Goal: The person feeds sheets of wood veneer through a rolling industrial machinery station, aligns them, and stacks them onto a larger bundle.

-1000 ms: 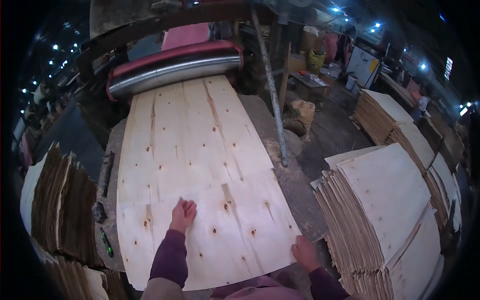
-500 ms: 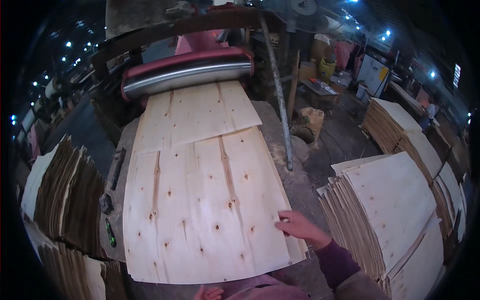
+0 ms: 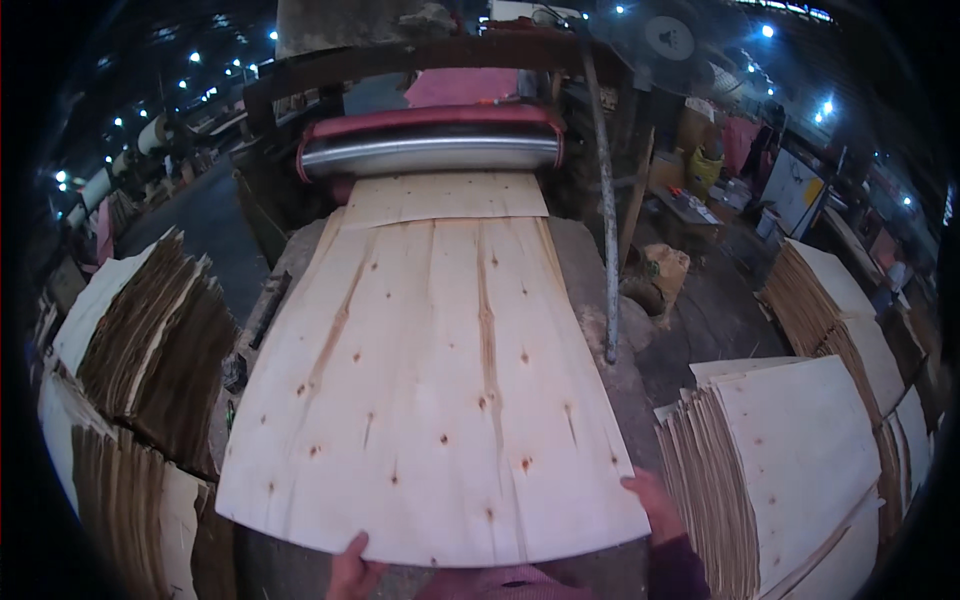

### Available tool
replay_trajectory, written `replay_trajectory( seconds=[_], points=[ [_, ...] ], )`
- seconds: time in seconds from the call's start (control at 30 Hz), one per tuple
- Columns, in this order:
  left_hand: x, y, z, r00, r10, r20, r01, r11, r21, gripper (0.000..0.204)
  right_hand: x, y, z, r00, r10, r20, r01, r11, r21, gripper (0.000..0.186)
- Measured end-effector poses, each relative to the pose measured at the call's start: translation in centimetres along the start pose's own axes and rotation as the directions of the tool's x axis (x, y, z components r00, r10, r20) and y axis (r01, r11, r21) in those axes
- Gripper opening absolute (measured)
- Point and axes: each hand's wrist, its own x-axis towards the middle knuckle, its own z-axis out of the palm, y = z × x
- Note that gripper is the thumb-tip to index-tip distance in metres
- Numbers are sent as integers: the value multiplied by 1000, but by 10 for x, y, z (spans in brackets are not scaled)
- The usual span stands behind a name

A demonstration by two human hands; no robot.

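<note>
Okay, I've got 1 big knotty wood sheet [image 3: 420, 390] in 2 hands: left hand [image 3: 352, 574] pinching the near edge, right hand [image 3: 660, 508] gripping the right edge by the corner. Its far end meets another sheet [image 3: 450, 199] before the steel roller [image 3: 430, 156].

My veneer sheet [image 3: 420, 350] is wood: matt, smooth-looking, knotty. Roller [image 3: 430, 153] up front is glossy metal, red layer [image 3: 430, 122] above it duller; slanted pole [image 3: 608, 220] looks blotchy and worn. Veneer stack [image 3: 705, 470] on my right: wood, ragged edges; my right sleeve [image 3: 678, 568] is matt cloth.
</note>
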Motion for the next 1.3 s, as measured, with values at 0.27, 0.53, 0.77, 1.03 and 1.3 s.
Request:
replay_trajectory(
  seconds=[0.27,0.53,0.77,1.03,1.3],
  points=[
    [-18,-39,-36,972,-226,58,232,912,-339,33,-48,-80,32,999,-35,-20,36,996,87,40],
    [119,-8,1,989,-143,-46,125,952,-281,34,1,19,40,854,-501,-137,149,488,-860,32],
    [262,19,29,993,-74,-94,61,989,-136,19,-22,118,45,873,-487,-19,174,348,-921,52],
    [350,37,51,993,-107,-57,77,923,-376,18,-17,83,57,869,-462,-180,22,398,-917,31],
    [131,-33,-15,887,-461,-10,460,886,-63,27,9,50,18,929,-122,-350,-143,753,-643,37]
  ],
)
